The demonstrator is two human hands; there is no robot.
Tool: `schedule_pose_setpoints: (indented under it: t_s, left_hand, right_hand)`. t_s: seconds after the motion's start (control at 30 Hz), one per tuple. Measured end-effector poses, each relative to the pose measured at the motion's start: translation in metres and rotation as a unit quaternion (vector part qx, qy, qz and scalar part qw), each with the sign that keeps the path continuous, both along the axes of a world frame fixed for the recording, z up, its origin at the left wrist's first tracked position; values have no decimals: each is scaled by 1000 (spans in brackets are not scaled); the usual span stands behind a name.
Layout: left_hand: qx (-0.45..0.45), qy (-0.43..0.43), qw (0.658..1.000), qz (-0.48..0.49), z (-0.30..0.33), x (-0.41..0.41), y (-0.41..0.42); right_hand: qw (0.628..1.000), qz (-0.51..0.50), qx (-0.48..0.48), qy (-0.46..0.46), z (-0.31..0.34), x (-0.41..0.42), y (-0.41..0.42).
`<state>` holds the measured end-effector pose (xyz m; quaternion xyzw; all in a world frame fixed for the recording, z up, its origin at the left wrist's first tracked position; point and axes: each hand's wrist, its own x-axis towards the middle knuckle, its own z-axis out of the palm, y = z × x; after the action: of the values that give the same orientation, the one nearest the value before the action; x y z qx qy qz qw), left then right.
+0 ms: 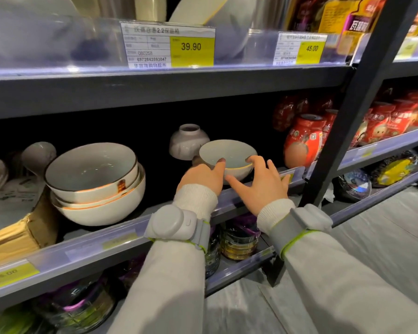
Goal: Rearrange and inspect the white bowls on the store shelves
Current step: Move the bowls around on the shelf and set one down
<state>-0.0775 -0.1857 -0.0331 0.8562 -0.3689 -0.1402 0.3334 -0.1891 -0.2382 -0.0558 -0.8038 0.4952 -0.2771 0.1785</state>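
A small white bowl [229,153] with a thin orange rim stands upright on the middle shelf [121,237]. My left hand [203,175] grips its near left rim, thumb inside the bowl. My right hand [258,184] touches its right side with fingers spread, thumb on the rim. Behind it a white bowl lies upside down [186,142]. To the left stands a stack of larger white bowls [94,184] with dark and orange rims. Further left, more upturned white bowls [38,154] sit in shadow.
A cardboard box [22,227] sits at the shelf's left. Red jars [302,141] stand to the right of the small bowl. A dark slanted upright [357,100] crosses on the right. Price tags [191,47] line the upper shelf; glass containers [239,239] sit on the shelf below.
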Motion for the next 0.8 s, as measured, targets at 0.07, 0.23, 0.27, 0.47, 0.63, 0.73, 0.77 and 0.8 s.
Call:
schedule_pose_setpoints:
  t_s: [0.07,0.23,0.27,0.47,0.63,0.73,0.77,0.8]
  left_hand:
    - [4,-10,1000,-5,1,-1,1]
    - [7,-24,1000,-18,6,-4,7]
    - [5,-27,999,-20,6,-4,7]
    - [-10,-44,999,-19,11,-2,11]
    - [-21,-53,998,-9,17,-5,19]
    - [-28,-47,999,0,22,-6,25]
    - [-32,-47,998,3,24,-6,27]
    - [-39,-49,998,6,26,-6,30]
  right_hand:
    - [1000,-1,2,-4,0,2,0]
    - [1000,-19,-13,-11,1,6,2]
    - [1000,-22,-15,-14,1,6,2]
    - [998,-16,-31,-49,2,4,10]
    - [996,-10,-44,-78,6,6,14]
    - [992,4,-67,-110,4,8,17]
    - [990,7,-71,-119,3,9,18]
    - [989,11,-75,-128,3,10,19]
